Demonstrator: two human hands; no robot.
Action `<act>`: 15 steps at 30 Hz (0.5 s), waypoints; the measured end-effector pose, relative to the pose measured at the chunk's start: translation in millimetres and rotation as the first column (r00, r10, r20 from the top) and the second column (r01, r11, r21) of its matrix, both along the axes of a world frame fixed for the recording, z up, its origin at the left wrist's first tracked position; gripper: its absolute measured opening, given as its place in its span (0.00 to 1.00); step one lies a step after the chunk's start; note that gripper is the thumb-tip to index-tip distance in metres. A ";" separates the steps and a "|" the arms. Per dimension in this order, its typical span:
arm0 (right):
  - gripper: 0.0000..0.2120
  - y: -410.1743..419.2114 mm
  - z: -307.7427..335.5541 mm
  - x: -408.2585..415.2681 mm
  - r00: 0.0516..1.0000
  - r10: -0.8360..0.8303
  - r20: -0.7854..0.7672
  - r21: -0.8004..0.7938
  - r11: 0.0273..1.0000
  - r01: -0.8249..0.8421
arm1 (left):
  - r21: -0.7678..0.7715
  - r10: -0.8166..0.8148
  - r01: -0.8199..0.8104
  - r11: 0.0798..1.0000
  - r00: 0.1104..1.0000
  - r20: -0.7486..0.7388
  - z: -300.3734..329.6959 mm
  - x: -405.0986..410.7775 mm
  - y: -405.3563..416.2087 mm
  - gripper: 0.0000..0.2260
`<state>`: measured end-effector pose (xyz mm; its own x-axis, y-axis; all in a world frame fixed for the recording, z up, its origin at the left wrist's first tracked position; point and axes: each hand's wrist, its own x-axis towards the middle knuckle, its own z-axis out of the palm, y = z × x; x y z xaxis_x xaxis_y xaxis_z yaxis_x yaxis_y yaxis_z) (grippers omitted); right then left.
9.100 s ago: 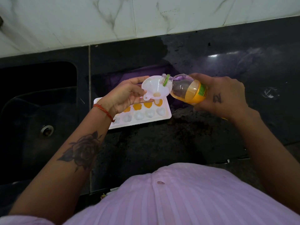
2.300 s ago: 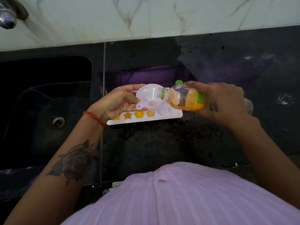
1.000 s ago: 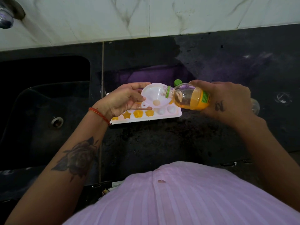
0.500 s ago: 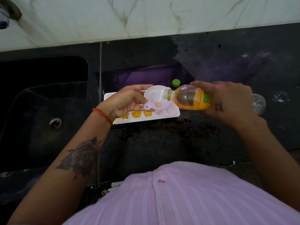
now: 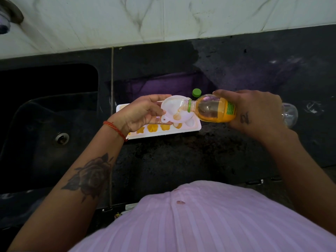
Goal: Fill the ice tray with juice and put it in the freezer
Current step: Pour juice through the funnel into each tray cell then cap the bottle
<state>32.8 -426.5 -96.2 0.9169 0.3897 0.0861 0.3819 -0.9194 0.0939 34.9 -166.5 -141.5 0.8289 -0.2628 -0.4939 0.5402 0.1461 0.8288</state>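
On the dark counter [image 5: 181, 160] lies the white ice tray [image 5: 197, 128], near-row cells holding juice. Left hand [image 5: 143, 113] pinches the white funnel [image 5: 174, 110] above it. Right hand [image 5: 254, 111] grips the tilted juice bottle [image 5: 212, 110]; label print is illegible. Green cap [image 5: 196, 92] sits behind.

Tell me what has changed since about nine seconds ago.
More near-row cells of the tray hold juice, and the funnel has moved right along that row. The cap now shows behind the bottle. As before, the left hand holds the funnel and the right hand tips the bottle into it.
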 end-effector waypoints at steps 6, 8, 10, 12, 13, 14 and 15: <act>0.30 -1.2 -0.9 0.6 1.000 0.002 -0.001 0.046 0.999 -0.002 | -0.017 0.008 -0.008 1.000 1.000 -0.009 1.0 0.4 0.7 0.22; 0.31 -1.8 0.1 0.2 1.000 0.003 -0.025 0.093 0.996 -0.001 | -0.027 0.011 -0.011 1.000 1.000 -0.010 2.3 0.8 1.2 0.22; 0.32 -2.5 1.3 -0.2 0.998 0.003 -0.063 0.139 0.990 0.006 | -0.025 0.013 -0.013 1.000 1.000 -0.005 3.3 1.7 1.5 0.23; 0.34 -3.5 2.1 0.2 0.996 -0.003 -0.094 0.172 0.985 0.019 | -0.022 0.016 -0.016 1.000 1.000 -0.003 4.7 3.1 0.7 0.24; 0.36 -4.6 2.4 0.5 0.994 -0.011 -0.105 0.183 0.983 0.030 | -0.024 0.016 -0.016 1.000 1.000 -0.003 5.5 4.0 -0.2 0.24; 0.38 -5.9 2.4 0.7 0.993 -0.021 -0.114 0.192 0.981 0.043 | -0.027 0.014 -0.014 1.000 1.000 -0.003 6.3 4.8 -1.6 0.24; 0.39 -7.9 2.5 0.7 0.992 -0.029 -0.122 0.202 0.978 0.053 | -0.033 0.012 -0.012 0.999 1.000 -0.004 7.2 5.7 -3.4 0.24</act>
<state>33.4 -434.4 -93.7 0.9401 0.3370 0.0506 0.3408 -0.9295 -0.1409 40.7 -169.9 -134.2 0.8298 -0.2693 -0.4887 0.5418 0.1796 0.8211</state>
